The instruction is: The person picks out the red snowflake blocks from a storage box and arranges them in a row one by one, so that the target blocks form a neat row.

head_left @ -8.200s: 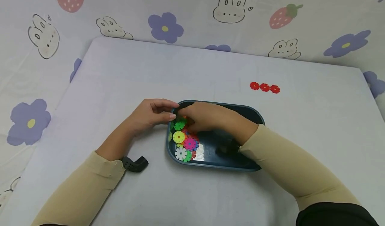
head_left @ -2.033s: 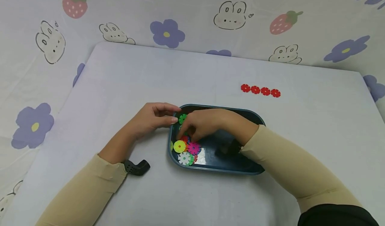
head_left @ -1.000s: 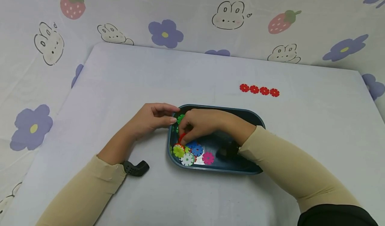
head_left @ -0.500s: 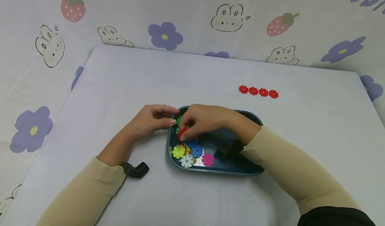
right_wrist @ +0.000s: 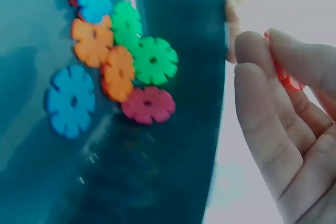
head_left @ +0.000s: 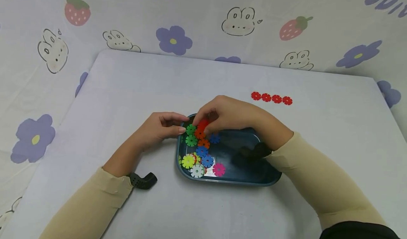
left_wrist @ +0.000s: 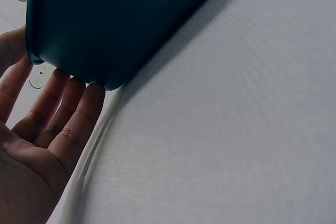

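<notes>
My right hand (head_left: 230, 112) is raised over the back left part of a dark teal tray (head_left: 248, 182). It pinches a red flower-shaped plastic disc (right_wrist: 290, 81) between thumb and fingers. My left hand (head_left: 152, 129) holds the tray's back left corner, several fingers against the outer wall in the left wrist view. Loose notched discs lie in the tray's left half, among them a green disc (head_left: 191, 140), an orange disc (head_left: 204, 143), a blue disc (head_left: 207, 161), a yellow disc (head_left: 188, 161), a white disc (head_left: 197, 171) and a pink disc (head_left: 218, 169).
Behind the tray to the right, several red discs (head_left: 266, 97) lie side by side in a row on the white table (head_left: 152, 76). A patterned cloth (head_left: 197, 20) stands at the back. A black wrist camera (head_left: 143, 180) sits at the left cuff.
The row of red discs gained one after the earliest frame. My right hand spread the tray's discs about, took a red one and has risen back and right with it. The left hand stayed.
</notes>
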{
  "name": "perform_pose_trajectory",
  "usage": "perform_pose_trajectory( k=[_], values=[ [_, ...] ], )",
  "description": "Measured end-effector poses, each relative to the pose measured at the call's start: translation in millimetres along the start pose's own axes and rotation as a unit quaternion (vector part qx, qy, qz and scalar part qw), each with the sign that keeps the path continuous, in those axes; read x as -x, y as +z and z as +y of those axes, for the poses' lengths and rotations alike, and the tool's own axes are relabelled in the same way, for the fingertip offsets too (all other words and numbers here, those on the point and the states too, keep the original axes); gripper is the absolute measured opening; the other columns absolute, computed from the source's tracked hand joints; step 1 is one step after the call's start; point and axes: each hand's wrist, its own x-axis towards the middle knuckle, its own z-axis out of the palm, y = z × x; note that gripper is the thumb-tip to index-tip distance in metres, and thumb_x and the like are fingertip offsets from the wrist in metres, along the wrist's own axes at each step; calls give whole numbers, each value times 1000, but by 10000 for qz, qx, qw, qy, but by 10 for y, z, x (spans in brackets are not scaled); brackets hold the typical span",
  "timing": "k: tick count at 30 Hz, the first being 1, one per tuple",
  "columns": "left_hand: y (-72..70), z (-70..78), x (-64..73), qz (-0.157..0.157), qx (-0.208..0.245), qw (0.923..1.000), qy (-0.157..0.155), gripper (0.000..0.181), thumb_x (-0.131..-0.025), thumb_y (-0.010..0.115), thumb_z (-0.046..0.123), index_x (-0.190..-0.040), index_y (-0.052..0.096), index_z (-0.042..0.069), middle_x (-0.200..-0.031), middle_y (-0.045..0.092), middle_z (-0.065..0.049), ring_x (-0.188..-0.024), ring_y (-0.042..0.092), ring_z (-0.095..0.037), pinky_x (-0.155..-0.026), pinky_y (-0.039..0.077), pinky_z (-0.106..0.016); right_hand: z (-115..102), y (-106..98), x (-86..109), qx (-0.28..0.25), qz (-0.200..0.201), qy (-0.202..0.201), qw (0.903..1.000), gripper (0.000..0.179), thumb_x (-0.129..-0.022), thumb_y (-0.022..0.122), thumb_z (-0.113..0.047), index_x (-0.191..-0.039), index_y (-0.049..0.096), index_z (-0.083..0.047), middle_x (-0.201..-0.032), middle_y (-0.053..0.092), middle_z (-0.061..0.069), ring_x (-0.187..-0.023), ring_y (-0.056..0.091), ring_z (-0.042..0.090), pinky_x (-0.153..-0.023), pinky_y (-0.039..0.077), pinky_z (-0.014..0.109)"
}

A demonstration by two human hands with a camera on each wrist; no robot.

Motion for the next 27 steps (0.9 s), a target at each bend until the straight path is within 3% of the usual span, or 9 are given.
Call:
perform_pose_trajectory(
  k=[7,11,15,19,24,27],
  values=[
    [4,-7,-5,6,-44,10000,-21,35,-88,74,17,-122,69,8,-124,67,-9,-106,62,-24,-85,57,-28,-15,-189,262,45,664,598,9960,37,-85,77,-13,-121,71,-16,-107,73,0,-90,71,14,-83,58,32],
    [9,0,-1,34,-86,10000,-14,35,-88,74,18,-122,69,10,-124,67,-8,-108,61,-25,-86,57,-28,21,-290,436,100,1141,996,9884,39,-83,79,-14,-122,71,-18,-105,74,2,-88,72,15,-81,59,32],
    [11,-11,-1,59,-100,9999,-19,35,-88,74,18,-121,69,10,-124,67,-7,-109,61,-25,-86,57,-28,103,-401,647,125,1714,1073,9793,42,-80,82,-16,-121,71,-16,-102,75,4,-87,73,16,-78,59,28],
    [11,-19,-3,54,-68,10000,-10,34,-88,74,17,-121,69,10,-124,67,-7,-108,62,-25,-86,57,-29,253,-502,903,220,2384,1254,9628,43,-79,84,-23,-120,72,-17,-100,75,2,-88,71,11,-75,58,21],
    [13,-9,-7,36,-52,10000,24,34,-88,74,16,-121,69,9,-125,67,-8,-108,61,-25,-86,57,-28,569,-606,1227,303,3119,1782,9328,46,-82,81,-33,-124,69,-19,-106,74,0,-91,70,7,-72,56,19],
    [12,-9,-10,39,-72,10000,24,35,-88,74,17,-121,69,10,-125,67,-8,-108,61,-25,-86,57,-28,819,-651,1396,343,3389,2353,9103,52,-83,77,-43,-130,66,-23,-119,71,3,-110,66,15,-85,56,31]
  ],
)
